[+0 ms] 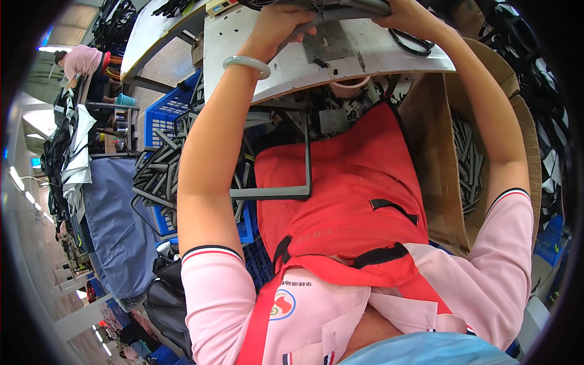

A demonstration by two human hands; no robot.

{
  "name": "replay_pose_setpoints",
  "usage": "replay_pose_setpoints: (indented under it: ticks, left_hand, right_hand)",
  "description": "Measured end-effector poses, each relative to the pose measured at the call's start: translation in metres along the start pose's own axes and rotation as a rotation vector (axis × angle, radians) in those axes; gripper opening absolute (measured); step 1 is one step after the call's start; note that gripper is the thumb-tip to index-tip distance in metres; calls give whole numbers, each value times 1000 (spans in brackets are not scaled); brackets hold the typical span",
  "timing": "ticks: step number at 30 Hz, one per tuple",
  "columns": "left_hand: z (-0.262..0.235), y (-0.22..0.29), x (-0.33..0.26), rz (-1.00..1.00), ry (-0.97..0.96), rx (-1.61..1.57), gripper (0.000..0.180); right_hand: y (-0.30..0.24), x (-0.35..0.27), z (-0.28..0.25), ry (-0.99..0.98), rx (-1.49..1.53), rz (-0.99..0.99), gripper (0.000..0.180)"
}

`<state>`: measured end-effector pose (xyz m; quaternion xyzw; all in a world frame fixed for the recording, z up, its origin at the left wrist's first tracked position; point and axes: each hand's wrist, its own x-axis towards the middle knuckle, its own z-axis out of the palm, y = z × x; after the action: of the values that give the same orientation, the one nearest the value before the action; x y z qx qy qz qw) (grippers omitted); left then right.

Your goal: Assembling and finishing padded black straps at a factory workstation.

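At the top edge of the view, my left hand [281, 27] is closed around a grey padded strip [347, 11] with black parts beside it. My right hand [406, 17] grips the right end of the same strip, its fingers partly cut off by the frame edge. The strip is held over a white worktable [267, 67], above a metal plate [328, 44] set in its top. A black loop of cord or strap [410, 44] lies on the table close to my right wrist.
A blue crate [159, 115] on my left overflows with grey tube pieces [163, 167]. A cardboard box [426, 121] on my right holds more. A grey-black angular frame [271, 193] stands by my red apron [347, 182]. A person in pink [85, 62] bends at the far left.
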<state>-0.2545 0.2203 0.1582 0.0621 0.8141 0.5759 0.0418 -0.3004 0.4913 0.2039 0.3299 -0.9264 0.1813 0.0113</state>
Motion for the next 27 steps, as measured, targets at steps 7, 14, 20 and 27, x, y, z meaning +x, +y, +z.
replay_pose_setpoints:
  ticks: [7,14,20,27]
  left_hand:
    - [-4,-9,-24,144,166,236,30]
    - [66,22,-37,32,-191,381,32]
    - [17,-26,-78,-135,-104,-6,36]
    - [27,0,-99,-194,-139,8,30]
  right_hand:
    - [4,-33,23,164,-52,-76,48]
    - [-120,-74,133,196,-239,-706,17]
    - [-59,-70,79,-34,-43,-330,37]
    - [15,-66,28,-20,89,-36,67]
